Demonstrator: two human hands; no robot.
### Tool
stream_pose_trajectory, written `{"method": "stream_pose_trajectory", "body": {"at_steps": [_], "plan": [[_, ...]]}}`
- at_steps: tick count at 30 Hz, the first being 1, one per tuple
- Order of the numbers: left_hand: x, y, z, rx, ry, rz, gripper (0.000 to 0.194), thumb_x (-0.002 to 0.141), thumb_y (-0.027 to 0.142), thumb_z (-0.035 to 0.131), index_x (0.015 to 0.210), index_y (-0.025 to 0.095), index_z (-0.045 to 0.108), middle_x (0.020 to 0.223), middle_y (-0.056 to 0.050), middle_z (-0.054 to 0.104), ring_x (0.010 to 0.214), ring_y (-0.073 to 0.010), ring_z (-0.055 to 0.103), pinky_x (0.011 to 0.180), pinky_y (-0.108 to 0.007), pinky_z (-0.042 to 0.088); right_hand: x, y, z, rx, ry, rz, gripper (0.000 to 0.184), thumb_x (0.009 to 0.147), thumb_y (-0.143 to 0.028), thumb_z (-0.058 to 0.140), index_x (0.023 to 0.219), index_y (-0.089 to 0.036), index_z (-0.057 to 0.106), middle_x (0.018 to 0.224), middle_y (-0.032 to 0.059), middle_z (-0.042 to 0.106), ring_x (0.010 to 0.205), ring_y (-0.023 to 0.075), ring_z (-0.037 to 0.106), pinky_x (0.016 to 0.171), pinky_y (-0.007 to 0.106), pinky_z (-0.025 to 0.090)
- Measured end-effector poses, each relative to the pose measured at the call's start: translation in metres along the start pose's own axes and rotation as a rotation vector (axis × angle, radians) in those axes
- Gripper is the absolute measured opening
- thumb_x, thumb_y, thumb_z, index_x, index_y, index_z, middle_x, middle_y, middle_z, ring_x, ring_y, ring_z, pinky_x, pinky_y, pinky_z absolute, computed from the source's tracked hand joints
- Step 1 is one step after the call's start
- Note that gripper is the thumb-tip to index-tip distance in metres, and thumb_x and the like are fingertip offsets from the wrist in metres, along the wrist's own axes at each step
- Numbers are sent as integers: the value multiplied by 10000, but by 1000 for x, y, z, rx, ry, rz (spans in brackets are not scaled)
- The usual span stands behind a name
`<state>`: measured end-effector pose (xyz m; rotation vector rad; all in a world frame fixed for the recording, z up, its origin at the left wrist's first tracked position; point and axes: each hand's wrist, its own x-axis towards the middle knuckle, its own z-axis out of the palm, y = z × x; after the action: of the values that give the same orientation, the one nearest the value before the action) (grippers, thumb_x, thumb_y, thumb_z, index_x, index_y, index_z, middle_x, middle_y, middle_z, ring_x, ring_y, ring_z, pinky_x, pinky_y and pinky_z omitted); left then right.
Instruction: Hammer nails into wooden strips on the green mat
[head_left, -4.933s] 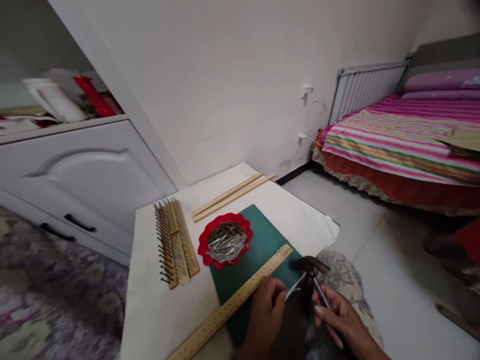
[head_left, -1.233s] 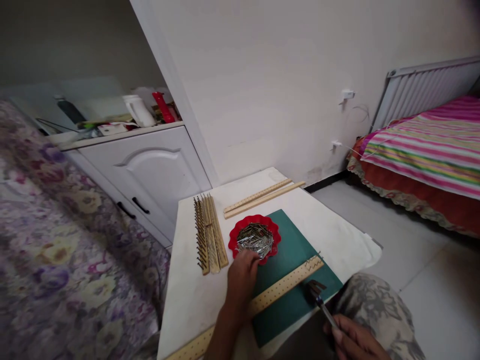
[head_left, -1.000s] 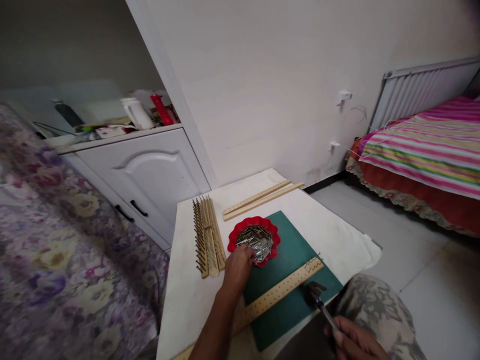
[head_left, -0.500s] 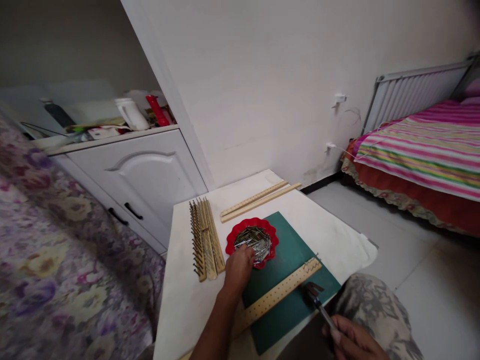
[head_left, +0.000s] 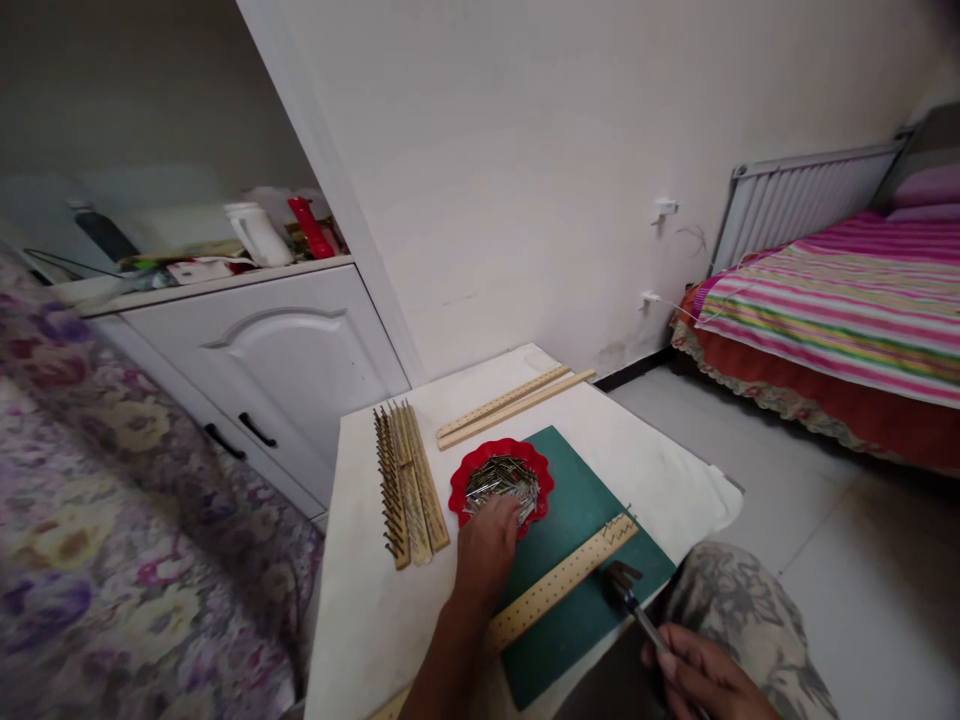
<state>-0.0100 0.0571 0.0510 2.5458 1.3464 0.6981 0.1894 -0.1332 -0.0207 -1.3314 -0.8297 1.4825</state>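
Note:
My left hand (head_left: 489, 540) is at the near side of a red scalloped bowl (head_left: 459, 478), fingers curled together over the loose nails (head_left: 501, 474) inside. Whatever its fingertips pinch is hidden. Held by its handle, a claw hammer (head_left: 622, 585) is in my right hand (head_left: 701, 672), the head low over the near right of a green mat (head_left: 581, 490). Across that mat lies a wooden strip (head_left: 562, 582) with rows of small holes. Several nails (head_left: 621, 522) stand in its far right end. My left forearm covers part of its near end.
Nail-studded wooden strips (head_left: 401, 490) lie at the left of the white table (head_left: 352, 600). Two more strips (head_left: 510, 405) rest toward the back. A cabinet (head_left: 285, 350) and wall bound the table's far side; my knee (head_left: 742, 600) is at the right.
My left hand has shifted slightly right and nearer along the bowl's edge, over the nails. My right hand keeps hold of the hammer, and the whole view has turned a little.

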Motion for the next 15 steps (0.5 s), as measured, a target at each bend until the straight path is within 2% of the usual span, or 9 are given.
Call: {"method": "stream_pose_trajectory", "body": {"at_steps": [3,6,10,15], "plan": [[-10,16,4,-146,-2,45,286,932,264,333,944,216,615,924,-38,642,845,-161,595,750,-259,451,0,-2,1,21,-26,1,434,759,-614,550,760,-181,524,387,-91,470,287,40,277,297,165,151],[-22,27,16,-213,-58,63,263,929,271,363,959,225,620,918,-26,659,866,-151,605,781,-246,450,-1,-2,4,58,-37,-22,419,780,-592,538,791,-174,513,367,-100,486,243,26,270,266,147,141],[-32,39,35,-115,-146,45,259,923,254,380,866,232,632,824,-11,633,781,-136,605,710,-216,429,0,2,6,107,-54,-26,418,786,-592,525,802,-175,493,355,-95,525,202,18,280,238,128,151],[-28,58,46,15,-133,37,275,932,214,334,876,231,603,857,-11,601,753,-123,590,633,-211,380,1,8,5,124,-49,-25,437,754,-615,546,776,-184,476,364,-90,541,193,22,290,225,124,157]]}}
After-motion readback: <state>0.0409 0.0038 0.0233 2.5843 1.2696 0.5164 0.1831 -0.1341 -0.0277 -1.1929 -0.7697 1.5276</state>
